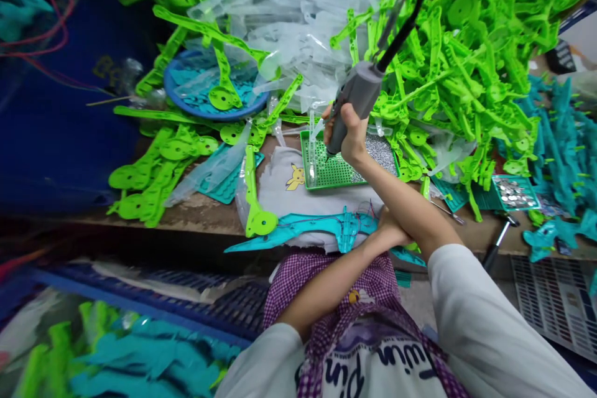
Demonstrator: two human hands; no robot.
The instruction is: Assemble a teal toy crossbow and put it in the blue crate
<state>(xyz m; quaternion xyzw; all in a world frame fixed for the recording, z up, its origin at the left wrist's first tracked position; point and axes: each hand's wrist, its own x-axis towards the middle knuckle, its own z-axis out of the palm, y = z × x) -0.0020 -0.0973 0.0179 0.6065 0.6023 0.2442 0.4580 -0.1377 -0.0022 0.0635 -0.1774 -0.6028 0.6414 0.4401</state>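
My right hand [353, 134] is wrapped around a grey electric screwdriver [358, 92], which has a black cable at its top. Its tip points down over a green perforated tray [333, 168] with many small silver screws [380, 152] on its right side. My left hand [392, 230] passes beneath my right forearm and grips a long teal plastic piece [303, 227] near its right part; the forearm hides some of the fingers. Thin wires run along the teal piece, which lies on a pale cloth [280, 189]. A lime-green plastic arm [254, 199] touches its left part.
Lime-green parts [448, 68] and clear plastic pieces [298, 31] are heaped behind. A blue basin [175, 96] of small teal pieces stands left. At right are a hammer [499, 242] and a tray of metal discs [515, 191]. A crate [140, 292] sits below left.
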